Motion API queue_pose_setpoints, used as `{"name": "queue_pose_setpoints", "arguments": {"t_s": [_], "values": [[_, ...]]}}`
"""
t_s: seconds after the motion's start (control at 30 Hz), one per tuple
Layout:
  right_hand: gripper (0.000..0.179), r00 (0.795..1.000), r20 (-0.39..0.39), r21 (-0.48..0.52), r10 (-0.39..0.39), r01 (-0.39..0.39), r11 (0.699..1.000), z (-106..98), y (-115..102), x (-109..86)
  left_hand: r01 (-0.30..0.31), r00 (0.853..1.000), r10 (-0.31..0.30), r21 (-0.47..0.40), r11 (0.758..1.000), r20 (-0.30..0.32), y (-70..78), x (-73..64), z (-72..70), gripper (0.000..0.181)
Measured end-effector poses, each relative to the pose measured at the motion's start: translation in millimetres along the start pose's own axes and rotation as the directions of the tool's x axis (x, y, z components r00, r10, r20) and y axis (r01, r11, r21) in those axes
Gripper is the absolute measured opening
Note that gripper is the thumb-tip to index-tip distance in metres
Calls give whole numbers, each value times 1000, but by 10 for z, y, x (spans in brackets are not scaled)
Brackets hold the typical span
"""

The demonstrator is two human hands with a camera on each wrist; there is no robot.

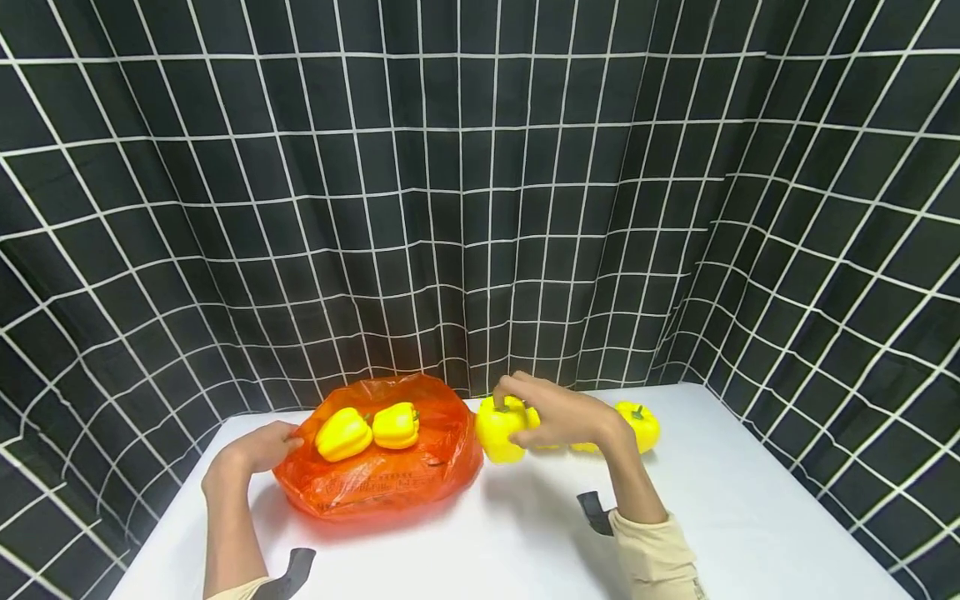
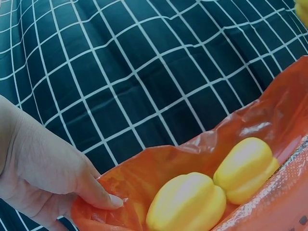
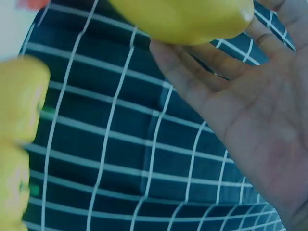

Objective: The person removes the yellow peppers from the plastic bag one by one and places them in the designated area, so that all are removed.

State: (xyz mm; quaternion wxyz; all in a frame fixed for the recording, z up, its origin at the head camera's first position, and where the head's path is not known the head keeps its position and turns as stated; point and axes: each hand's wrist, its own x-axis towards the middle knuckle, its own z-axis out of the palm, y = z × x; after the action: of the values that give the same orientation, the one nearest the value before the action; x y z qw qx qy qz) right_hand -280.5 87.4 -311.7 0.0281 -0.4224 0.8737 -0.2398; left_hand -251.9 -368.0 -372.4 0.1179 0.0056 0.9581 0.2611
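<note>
An orange-red plastic bag [image 1: 375, 487] lies on the table with its mouth spread, two yellow bell peppers [image 1: 344, 434] inside it. My left hand [image 1: 251, 450] pinches the bag's left edge, thumb over the film in the left wrist view. Just past the bag's right side, my right hand [image 1: 558, 410] holds another yellow bell pepper [image 1: 498, 432] by its upper part, fingers bent over it. In the right wrist view the fingers lie along that pepper [image 3: 187, 19].
More yellow bell peppers [image 1: 639, 427] sit at the back right, partly behind my right arm. A white table [image 1: 720, 500] carries everything. Dark cloth with a white grid [image 1: 465, 208] hangs around the back and sides.
</note>
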Motion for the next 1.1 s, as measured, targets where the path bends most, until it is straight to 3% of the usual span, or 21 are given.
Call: {"name": "queue_pose_setpoints", "arguments": {"t_s": [0.13, 0.23, 0.47, 0.63, 0.8, 1.0, 1.1], "values": [[77, 994, 26, 10, 103, -103, 995, -34, 127, -224, -24, 1000, 24, 23, 999, -1, -1, 4, -21, 27], [89, 979, 60, -11, 193, -193, 981, -35, 208, -318, -21, 1000, 20, 19, 1000, 11, 8, 0, -34, 29], [64, 948, 143, -120, 285, -270, 955, -10, 305, -293, 35, 999, -35, 7, 999, 30, 28, 36, -50, 35], [64, 918, 154, -192, 365, -335, 922, 94, 317, -250, 19, 999, -19, 1, 1000, 27, -9, -5, -36, 35], [63, 906, 191, -172, 379, -349, 921, 212, 319, -207, -17, 1000, 16, 11, 1000, 27, -59, -41, 3, 33], [66, 880, 177, -186, 440, -409, 893, 259, 312, -154, 33, 999, -33, -8, 999, 10, -28, -4, -4, 35], [65, 872, 158, -210, 463, -429, 879, 260, 309, -141, 29, 1000, -29, -3, 1000, 11, -18, 7, -11, 37]]}}
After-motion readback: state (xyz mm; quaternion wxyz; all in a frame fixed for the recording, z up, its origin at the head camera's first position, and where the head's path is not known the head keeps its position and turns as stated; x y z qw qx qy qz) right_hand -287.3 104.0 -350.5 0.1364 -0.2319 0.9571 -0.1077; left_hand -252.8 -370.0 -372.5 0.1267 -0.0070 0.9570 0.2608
